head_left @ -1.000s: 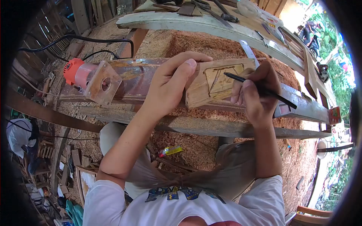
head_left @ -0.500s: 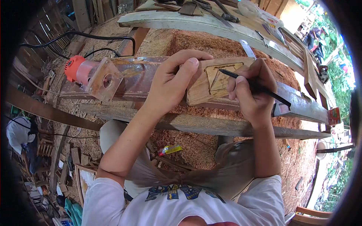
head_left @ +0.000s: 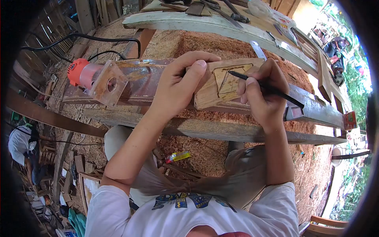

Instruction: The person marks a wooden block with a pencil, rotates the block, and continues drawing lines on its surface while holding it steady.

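A wooden block (head_left: 207,96) with a dark-edged, four-sided outline rests on the painted beam (head_left: 144,81) in front of me. My left hand (head_left: 179,83) grips its left end, thumb on top and fingers over the far edge. Pinched in my right hand (head_left: 266,93) is a black pen-like tool (head_left: 290,100), its tip on or just above the block's face inside the outline. Part of the block's right side is hidden behind my right hand.
An orange power tool (head_left: 79,72) with a clear square base stands on the beam at left, near a black cable (head_left: 98,38). Behind lies a white-edged bench (head_left: 189,21) with hammers. People are at far left (head_left: 19,142) and upper right (head_left: 338,43).
The tool tip has shifted slightly left and up with my right hand. The block has moved a little left. The people at the far left and upper right have changed position.
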A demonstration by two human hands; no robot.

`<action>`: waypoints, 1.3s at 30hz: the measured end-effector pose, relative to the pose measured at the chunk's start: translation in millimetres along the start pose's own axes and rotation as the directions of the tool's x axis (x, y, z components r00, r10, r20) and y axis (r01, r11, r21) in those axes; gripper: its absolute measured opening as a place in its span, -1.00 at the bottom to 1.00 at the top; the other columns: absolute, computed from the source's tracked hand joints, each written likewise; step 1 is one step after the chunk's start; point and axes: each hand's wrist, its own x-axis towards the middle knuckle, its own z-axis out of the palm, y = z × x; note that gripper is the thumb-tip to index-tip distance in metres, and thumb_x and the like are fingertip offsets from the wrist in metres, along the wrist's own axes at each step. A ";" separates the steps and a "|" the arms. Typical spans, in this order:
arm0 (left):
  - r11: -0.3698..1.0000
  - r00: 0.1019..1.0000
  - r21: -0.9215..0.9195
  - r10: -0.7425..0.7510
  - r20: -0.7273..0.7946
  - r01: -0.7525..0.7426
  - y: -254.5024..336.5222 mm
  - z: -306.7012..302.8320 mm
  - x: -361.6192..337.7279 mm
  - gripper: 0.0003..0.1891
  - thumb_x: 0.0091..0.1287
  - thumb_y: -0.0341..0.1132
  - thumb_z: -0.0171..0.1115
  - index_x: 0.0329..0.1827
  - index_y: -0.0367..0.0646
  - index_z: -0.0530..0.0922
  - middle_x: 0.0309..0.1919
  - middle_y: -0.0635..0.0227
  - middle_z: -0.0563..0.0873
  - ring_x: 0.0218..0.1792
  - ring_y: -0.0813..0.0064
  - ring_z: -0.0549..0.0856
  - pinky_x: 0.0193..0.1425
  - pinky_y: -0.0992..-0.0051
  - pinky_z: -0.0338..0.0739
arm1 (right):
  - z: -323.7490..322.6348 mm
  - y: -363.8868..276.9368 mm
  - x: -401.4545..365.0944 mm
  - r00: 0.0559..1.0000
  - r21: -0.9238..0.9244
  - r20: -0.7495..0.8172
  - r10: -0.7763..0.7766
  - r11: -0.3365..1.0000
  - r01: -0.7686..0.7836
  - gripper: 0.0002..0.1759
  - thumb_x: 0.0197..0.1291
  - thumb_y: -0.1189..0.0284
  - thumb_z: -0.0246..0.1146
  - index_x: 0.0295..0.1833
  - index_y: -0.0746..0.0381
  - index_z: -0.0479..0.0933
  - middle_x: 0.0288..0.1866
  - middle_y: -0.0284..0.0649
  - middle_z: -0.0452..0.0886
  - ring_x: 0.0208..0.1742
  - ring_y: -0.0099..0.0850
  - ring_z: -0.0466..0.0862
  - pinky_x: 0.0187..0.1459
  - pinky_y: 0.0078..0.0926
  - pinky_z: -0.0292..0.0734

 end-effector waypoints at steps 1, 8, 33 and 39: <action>1.000 1.000 0.000 0.000 0.000 0.000 0.1 -0.2 -0.1 -0.55 0.67 -0.09 0.05 0.23 -0.27 0.73 -0.02 0.35 0.80 -0.01 0.61 0.67 0.19 0.49 0.53 | 0.2 -0.1 0.5 1.000 0.004 -0.011 0.008 1.000 -0.008 -0.83 0.34 0.63 0.30 -0.19 0.24 0.41 -0.31 -0.38 0.60 -0.30 -0.68 0.58 -0.26 -0.63 0.49; 1.000 1.000 0.014 0.025 -0.011 -0.025 -2.2 -0.2 0.8 -0.54 0.70 -0.10 0.01 0.24 -0.29 0.71 0.06 0.31 0.79 0.10 0.57 0.68 0.29 0.49 0.51 | -4.6 3.8 2.8 0.994 -0.132 0.092 -0.053 0.989 0.065 -0.82 0.35 0.67 0.28 -0.23 0.23 0.42 -0.31 -0.40 0.58 -0.32 -0.71 0.53 -0.28 -0.67 0.43; 0.999 1.000 -0.048 0.015 0.000 -0.015 0.4 1.1 0.6 -0.51 0.71 -0.04 0.00 0.25 -0.30 0.69 0.10 0.28 0.80 0.14 0.52 0.70 0.33 0.46 0.53 | -5.6 4.3 1.4 0.997 -0.132 0.074 -0.038 0.990 0.048 -0.82 0.20 0.64 0.34 -0.27 0.25 0.43 -0.37 -0.39 0.57 -0.34 -0.67 0.50 -0.30 -0.60 0.42; 0.995 0.997 -0.061 0.073 -0.017 -0.074 -3.9 0.8 2.8 -0.62 0.71 -0.20 0.02 0.18 -0.32 0.70 0.05 0.31 0.82 0.11 0.57 0.69 0.31 0.48 0.56 | -7.9 2.2 0.6 0.978 -0.078 0.203 -0.043 0.995 0.060 -0.81 0.18 0.66 0.33 -0.26 0.25 0.43 -0.37 -0.38 0.59 -0.34 -0.67 0.51 -0.29 -0.61 0.43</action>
